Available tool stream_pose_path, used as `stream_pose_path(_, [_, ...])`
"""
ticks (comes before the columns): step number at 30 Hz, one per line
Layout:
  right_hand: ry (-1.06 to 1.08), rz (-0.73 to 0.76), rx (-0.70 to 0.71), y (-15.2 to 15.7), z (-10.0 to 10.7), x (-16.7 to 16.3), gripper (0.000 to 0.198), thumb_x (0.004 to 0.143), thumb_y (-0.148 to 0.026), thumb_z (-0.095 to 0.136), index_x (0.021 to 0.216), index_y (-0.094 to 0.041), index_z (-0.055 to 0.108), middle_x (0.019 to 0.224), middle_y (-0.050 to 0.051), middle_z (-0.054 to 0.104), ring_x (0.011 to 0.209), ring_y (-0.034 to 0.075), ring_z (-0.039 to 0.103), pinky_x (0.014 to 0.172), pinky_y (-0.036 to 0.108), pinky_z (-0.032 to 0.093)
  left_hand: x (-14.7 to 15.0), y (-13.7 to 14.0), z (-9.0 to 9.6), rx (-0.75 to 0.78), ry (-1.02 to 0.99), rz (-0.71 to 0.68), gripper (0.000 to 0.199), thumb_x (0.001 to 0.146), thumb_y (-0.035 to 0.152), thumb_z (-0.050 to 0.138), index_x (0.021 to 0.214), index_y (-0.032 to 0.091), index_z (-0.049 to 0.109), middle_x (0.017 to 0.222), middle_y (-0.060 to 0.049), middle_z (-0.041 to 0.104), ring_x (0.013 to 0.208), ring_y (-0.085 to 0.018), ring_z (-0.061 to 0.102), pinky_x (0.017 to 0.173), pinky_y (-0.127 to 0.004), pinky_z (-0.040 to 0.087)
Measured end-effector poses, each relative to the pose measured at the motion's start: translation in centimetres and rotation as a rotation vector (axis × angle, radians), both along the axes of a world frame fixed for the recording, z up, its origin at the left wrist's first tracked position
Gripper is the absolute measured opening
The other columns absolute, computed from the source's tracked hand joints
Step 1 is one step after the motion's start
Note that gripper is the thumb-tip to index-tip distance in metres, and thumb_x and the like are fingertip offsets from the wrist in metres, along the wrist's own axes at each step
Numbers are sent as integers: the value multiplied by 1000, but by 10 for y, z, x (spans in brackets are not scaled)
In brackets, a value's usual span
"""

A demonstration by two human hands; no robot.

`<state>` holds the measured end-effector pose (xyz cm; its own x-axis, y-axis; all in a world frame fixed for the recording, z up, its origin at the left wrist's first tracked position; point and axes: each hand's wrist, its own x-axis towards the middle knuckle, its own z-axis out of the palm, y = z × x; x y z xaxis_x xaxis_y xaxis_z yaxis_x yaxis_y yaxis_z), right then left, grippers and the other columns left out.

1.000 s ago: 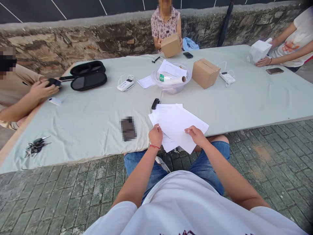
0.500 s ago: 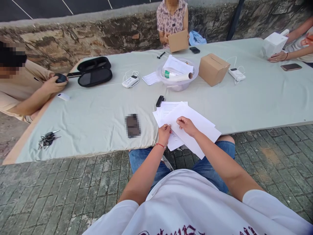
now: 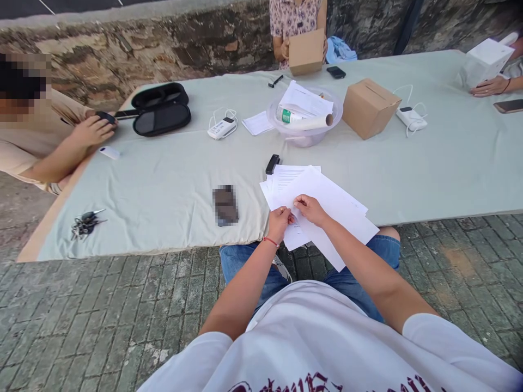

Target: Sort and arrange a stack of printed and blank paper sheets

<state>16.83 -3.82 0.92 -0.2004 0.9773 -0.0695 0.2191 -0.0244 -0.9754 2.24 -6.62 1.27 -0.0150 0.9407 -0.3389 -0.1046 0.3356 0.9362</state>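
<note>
White paper sheets (image 3: pixel 337 209) lie fanned at the table's near edge, partly hanging over it above my knees. Printed text shows on some of the sheets underneath. My left hand (image 3: pixel 280 223), with a red string on its wrist, is closed on the left corner of the papers. Just to its right, my right hand (image 3: pixel 311 210) is closed in a pinch over the top sheet, fingertips close to the left ones. What sits in that pinch is too small to make out. A black stapler (image 3: pixel 272 164) rests beyond the sheets, touching or nearly touching them.
A plastic basin (image 3: pixel 304 136) with papers and a roll stands beyond, beside a cardboard box (image 3: pixel 370 109). White power banks (image 3: pixel 222 128), an open black case (image 3: pixel 162 118), keys (image 3: pixel 86 224) and a blurred dark object (image 3: pixel 225 206) lie around. Three other people sit at the table.
My right hand's fingertips have come closer to my left hand's. The view has shifted slightly. The person at left has lowered a hand with a dark round object to the table.
</note>
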Motion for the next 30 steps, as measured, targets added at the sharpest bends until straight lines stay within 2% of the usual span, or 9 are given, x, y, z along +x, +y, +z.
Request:
stream_pose_path(4, [-54, 12, 55, 0, 0, 2, 16, 83, -36, 53, 83, -21, 59, 80, 0, 60, 74, 16, 52, 71, 31, 42, 1, 0, -6, 1, 17, 9, 12, 78, 26, 60, 72, 16, 59, 49, 3, 56, 46, -10, 51, 51, -23, 40])
stream_pose_path(7, [-86, 21, 81, 1, -1, 4, 16, 84, -35, 52, 84, -21, 58, 83, 1, 61, 78, 17, 53, 75, 32, 42, 1, 2, -10, -16, 16, 35, 13, 78, 27, 62, 81, 15, 63, 53, 1, 60, 46, -11, 53, 51, -23, 42])
stream_pose_path(20, [-199, 17, 142, 3, -8, 4, 13, 86, -32, 50, 82, -21, 56, 85, 2, 60, 79, 18, 54, 75, 34, 42, 0, 0, -17, 16, 66, 10, 18, 82, 30, 63, 86, 14, 67, 55, 0, 64, 49, -11, 58, 55, -24, 47])
stream_pose_path(25, [-252, 11, 154, 2, -5, 3, 11, 86, -29, 51, 82, -21, 57, 86, 2, 60, 78, 18, 53, 75, 33, 41, 0, 0, -23, 33, 116, -9, 20, 82, 33, 63, 87, 14, 68, 54, 0, 63, 49, -12, 59, 57, -25, 48])
stream_pose_path(30, [-286, 12, 150, 1, -1, 2, 10, 86, -27, 50, 81, -21, 57, 88, 3, 60, 78, 17, 53, 75, 33, 41, 0, -2, -19, 46, 143, -4, 20, 81, 33, 64, 87, 14, 68, 55, 0, 64, 50, -13, 59, 58, -26, 49])
